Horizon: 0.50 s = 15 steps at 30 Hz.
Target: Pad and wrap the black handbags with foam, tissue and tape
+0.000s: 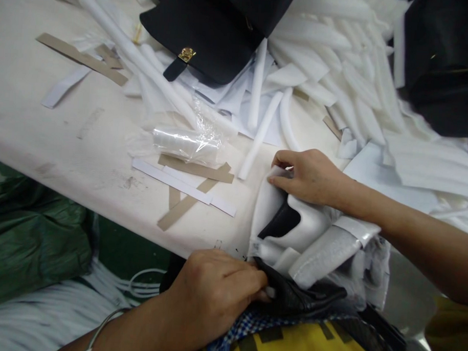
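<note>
At the table's front edge, against my body, lies a black bag (306, 297) with a wrinkled, shiny surface. White foam sheets (313, 219) and a clear-wrapped roll (327, 250) bulge from it. My right hand (308, 175) pinches the upper edge of a white foam sheet between thumb and fingers. A dark patch (281, 220) shows between the foam layers. Lower down, my left hand (222, 293) is closed on the near edge of the black bag; its fingertips are partly hidden.
Black bags with gold clasps lie at the back (211, 36) and right (445, 70). White foam sheets (338, 61) pile between them. A plastic-wrapped roll (187, 143) and card strips (195, 199) lie on the white table (66, 154). Green sacking (36, 230) is below left.
</note>
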### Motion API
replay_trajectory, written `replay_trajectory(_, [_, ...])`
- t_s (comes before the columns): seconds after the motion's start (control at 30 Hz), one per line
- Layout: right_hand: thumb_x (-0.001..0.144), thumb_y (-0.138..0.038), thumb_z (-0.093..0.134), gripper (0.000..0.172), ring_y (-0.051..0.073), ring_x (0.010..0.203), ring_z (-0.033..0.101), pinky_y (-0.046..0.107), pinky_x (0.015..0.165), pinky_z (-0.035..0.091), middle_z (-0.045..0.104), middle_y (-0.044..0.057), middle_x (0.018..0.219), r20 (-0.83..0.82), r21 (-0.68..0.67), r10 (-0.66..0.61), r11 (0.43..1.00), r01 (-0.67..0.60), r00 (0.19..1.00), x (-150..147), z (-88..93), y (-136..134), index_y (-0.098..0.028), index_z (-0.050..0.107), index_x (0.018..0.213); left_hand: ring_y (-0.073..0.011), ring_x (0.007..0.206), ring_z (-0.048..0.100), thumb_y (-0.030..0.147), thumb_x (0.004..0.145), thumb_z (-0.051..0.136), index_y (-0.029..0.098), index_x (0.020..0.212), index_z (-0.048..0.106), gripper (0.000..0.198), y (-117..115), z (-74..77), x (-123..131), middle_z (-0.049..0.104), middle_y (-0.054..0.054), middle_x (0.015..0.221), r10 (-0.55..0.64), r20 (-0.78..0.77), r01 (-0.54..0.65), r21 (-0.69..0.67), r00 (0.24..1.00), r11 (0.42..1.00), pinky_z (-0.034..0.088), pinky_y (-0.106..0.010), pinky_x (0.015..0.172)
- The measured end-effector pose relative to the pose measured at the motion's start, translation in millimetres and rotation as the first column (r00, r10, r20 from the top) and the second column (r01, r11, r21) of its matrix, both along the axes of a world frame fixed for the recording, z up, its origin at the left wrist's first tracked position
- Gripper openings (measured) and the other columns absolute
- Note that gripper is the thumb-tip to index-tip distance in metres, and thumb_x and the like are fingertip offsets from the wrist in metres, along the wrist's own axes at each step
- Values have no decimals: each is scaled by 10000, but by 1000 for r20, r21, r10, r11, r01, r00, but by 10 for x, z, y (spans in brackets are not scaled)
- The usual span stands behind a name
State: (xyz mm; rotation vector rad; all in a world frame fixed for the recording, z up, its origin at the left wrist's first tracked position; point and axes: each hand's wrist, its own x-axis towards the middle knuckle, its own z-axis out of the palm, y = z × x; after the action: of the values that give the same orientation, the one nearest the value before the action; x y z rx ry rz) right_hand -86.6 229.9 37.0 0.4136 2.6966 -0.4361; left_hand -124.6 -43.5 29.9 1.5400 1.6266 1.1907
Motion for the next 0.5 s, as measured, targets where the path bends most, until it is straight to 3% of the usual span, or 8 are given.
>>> replay_trajectory(0.1, [790,-408,651,239,225,757,668,309,656,451,710,19,801,83,-142,39,989,-27,996,-39,35,117,-235,689,949,-96,549,643,241,868,685,191,798,691,86,35,-17,36,702,48,652,136,202,-105,-159,970,982,452,-192,538])
replay_trajectory(0.2, [761,-444,697,332,200,746,678,288,657,478,721,-1,842,161,-225,34,974,3,986,-37,103,288,-260,707,1038,-89,594,664,224,824,726,197,784,704,52,58,-41,27,723,53,694,182,357,-67,-312,916,948,477,-165,575])
replay_trajectory(0.33, [872,-453,591,274,204,815,702,292,714,513,757,-5,928,123,-261,32,965,1,992,88,202,440,-279,724,1037,-87,654,681,263,927,603,207,854,715,146,135,-46,-98,733,43,745,79,411,24,-241,908,970,502,-156,631])
replay_trajectory(0.43, [955,-397,472,301,208,915,711,311,810,536,765,-10,1015,33,-275,-28,961,36,999,255,237,471,-278,718,1082,-100,754,699,242,953,545,222,933,711,168,335,-51,-222,750,27,840,257,319,-186,-237,912,954,532,-166,687])
replay_trajectory(0.5, [950,-367,489,306,223,994,705,336,884,536,754,-3,1099,-7,-226,-89,970,85,996,382,246,478,-276,702,1150,-136,878,706,211,930,554,223,1081,690,203,562,-85,-278,751,-15,1036,382,230,-332,-225,895,916,564,-233,789])
